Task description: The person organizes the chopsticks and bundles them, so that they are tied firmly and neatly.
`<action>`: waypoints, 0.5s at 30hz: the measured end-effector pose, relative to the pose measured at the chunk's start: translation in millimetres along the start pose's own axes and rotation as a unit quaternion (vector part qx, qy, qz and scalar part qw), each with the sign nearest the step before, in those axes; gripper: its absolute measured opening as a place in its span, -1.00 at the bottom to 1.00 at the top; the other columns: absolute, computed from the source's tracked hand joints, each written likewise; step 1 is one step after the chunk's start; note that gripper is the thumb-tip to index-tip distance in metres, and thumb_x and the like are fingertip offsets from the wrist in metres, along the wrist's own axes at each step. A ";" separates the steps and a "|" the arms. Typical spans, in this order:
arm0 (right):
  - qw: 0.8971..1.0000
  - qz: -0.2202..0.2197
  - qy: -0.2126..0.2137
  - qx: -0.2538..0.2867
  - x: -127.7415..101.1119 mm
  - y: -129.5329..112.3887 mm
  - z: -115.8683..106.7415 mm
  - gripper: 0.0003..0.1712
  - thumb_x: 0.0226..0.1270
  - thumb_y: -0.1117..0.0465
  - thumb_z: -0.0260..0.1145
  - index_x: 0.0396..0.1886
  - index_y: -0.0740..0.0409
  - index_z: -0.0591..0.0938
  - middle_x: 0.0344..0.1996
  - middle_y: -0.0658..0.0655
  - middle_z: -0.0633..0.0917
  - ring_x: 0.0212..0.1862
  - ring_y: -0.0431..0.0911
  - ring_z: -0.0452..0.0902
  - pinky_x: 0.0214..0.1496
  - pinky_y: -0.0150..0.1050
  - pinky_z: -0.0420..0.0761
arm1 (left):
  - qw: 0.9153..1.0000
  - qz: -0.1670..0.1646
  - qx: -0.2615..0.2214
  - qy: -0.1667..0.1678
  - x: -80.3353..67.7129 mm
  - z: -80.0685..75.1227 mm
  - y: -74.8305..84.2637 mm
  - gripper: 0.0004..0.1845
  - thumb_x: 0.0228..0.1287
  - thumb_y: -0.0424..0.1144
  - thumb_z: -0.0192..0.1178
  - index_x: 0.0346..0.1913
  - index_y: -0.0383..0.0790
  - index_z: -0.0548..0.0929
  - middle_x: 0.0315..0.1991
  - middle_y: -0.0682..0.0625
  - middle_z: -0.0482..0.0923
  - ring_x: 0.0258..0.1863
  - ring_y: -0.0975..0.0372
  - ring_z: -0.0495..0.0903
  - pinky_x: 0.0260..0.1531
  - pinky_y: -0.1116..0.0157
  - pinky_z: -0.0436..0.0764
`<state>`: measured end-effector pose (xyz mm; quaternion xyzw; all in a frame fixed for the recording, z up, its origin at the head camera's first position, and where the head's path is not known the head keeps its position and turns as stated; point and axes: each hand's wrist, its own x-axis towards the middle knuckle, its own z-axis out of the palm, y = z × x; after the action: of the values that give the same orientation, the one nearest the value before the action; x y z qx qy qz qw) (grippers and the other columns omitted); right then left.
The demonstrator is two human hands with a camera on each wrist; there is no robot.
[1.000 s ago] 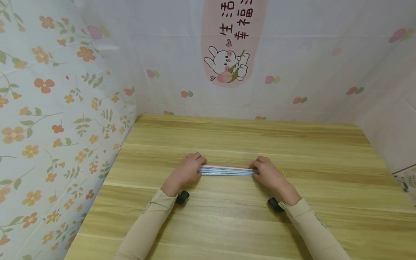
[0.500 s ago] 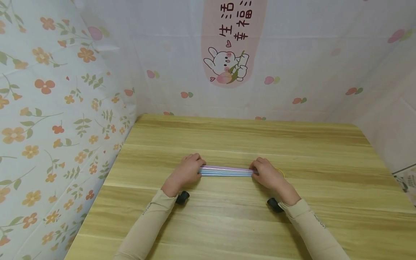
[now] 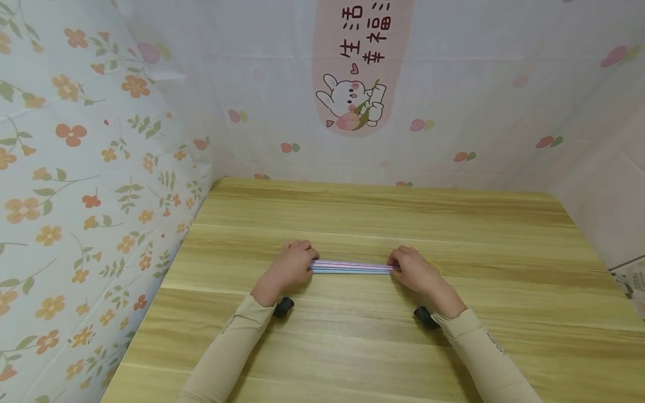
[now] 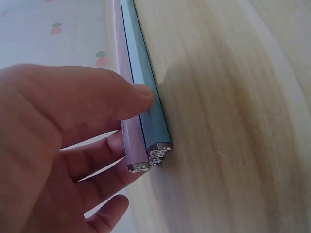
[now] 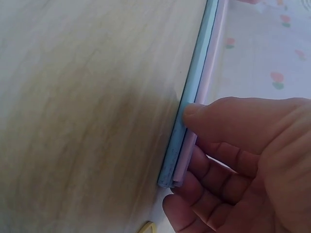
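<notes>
Holding: both hands pinch one slim bundle of pastel sticks [image 3: 351, 266], pink and blue, lying flat across the middle of the worktop [image 3: 383, 347], parallel to its near edge.
Left hand [image 3: 288, 267]: curled round the bundle's left end; in the left wrist view the thumb [image 4: 104, 99] presses on the blue side while the fingers wrap under the pink side, just short of the cut tips [image 4: 150, 158].
Right hand [image 3: 414, 271]: clamped the same way on the right end; the right wrist view shows the thumb [image 5: 228, 119] on top and the fingers [image 5: 218, 167] beneath, the end [image 5: 171, 180] poking past them.
Bundle build: several thin straight sticks with flat faces, laid side by side; how many, I cannot tell.
Handling, as a judgement: light and stiff along their length, but loose against each other, so they may slide or fan out unless squeezed together at both ends; smooth sides look slippery.
Best hold: near each end, thumb opposite fingers, as now.
Nearby: a yellow rubber band [image 3: 436, 267] lies on the worktop just beside the right hand.
Surround: flower-printed cloth [image 3: 75, 184] stands along the left and far edges.
</notes>
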<state>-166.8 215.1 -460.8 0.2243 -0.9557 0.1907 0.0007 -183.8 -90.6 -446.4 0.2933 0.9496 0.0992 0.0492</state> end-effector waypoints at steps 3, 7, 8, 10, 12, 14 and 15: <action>1.000 0.002 -0.003 -0.001 0.0 -0.7 -0.4 -0.89 0.06 0.42 0.36 -0.42 0.25 0.58 -0.47 0.06 0.51 -0.37 -0.11 0.37 -0.26 -0.18 0.44 | 1.000 -0.002 0.004 0.001 0.3 0.3 0.8 -0.75 0.14 -0.33 0.27 -0.08 -0.20 0.66 -0.13 -0.03 0.54 -0.07 0.09 0.49 -0.07 0.10 0.38; 1.000 0.006 -0.001 0.000 -0.2 -0.8 0.1 -0.87 0.03 0.42 0.36 -0.47 0.21 0.56 -0.49 0.03 0.47 -0.38 -0.12 0.34 -0.27 -0.20 0.40 | 1.000 -0.004 0.004 0.003 0.3 0.8 1.4 -0.76 0.13 -0.35 0.25 -0.11 -0.20 0.67 -0.13 -0.03 0.55 -0.06 0.09 0.49 -0.08 0.12 0.39; 1.000 0.004 0.001 0.000 -0.3 -0.7 0.3 -0.86 0.03 0.43 0.37 -0.48 0.21 0.55 -0.50 0.02 0.46 -0.38 -0.12 0.33 -0.27 -0.21 0.39 | 1.000 -0.004 0.004 0.005 0.3 1.0 1.5 -0.77 0.11 -0.36 0.25 -0.12 -0.20 0.67 -0.13 -0.03 0.56 -0.06 0.09 0.49 -0.08 0.11 0.39; 1.000 0.003 0.000 0.000 -0.5 -0.5 0.5 -0.84 0.03 0.43 0.37 -0.49 0.19 0.53 -0.51 0.01 0.45 -0.38 -0.13 0.32 -0.28 -0.22 0.38 | 1.000 -0.002 0.006 0.009 -0.3 1.1 1.7 -0.77 0.10 -0.37 0.25 -0.13 -0.20 0.67 -0.13 -0.03 0.57 -0.06 0.08 0.49 -0.07 0.10 0.40; 1.000 -0.001 -0.002 -0.001 -0.6 -0.6 0.5 -0.83 0.05 0.43 0.38 -0.48 0.19 0.53 -0.51 0.01 0.46 -0.38 -0.13 0.32 -0.28 -0.23 0.38 | 1.000 -0.001 0.009 0.011 -0.8 1.7 1.8 -0.77 0.09 -0.37 0.26 -0.13 -0.20 0.66 -0.13 -0.03 0.59 -0.07 0.08 0.49 -0.06 0.08 0.42; 1.000 -0.002 -0.007 -0.001 -0.5 -0.9 0.5 -0.84 0.07 0.43 0.37 -0.45 0.20 0.54 -0.50 0.01 0.47 -0.38 -0.13 0.34 -0.29 -0.23 0.40 | 1.000 0.001 0.009 0.016 -1.4 2.4 1.8 -0.77 0.08 -0.37 0.27 -0.15 -0.20 0.66 -0.15 -0.03 0.59 -0.08 0.08 0.50 -0.06 0.07 0.43; 1.000 -0.001 -0.011 0.000 -0.5 -1.2 0.4 -0.85 0.08 0.42 0.37 -0.44 0.20 0.54 -0.49 0.02 0.48 -0.37 -0.14 0.35 -0.30 -0.23 0.41 | 1.000 0.002 0.010 0.017 -1.8 2.7 1.8 -0.77 0.08 -0.37 0.27 -0.14 -0.20 0.65 -0.16 -0.03 0.59 -0.08 0.08 0.50 -0.06 0.06 0.44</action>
<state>-165.8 214.2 -460.8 0.2274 -0.9554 0.1881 -0.0093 -180.9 -89.7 -448.5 0.2942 0.9505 0.0951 0.0304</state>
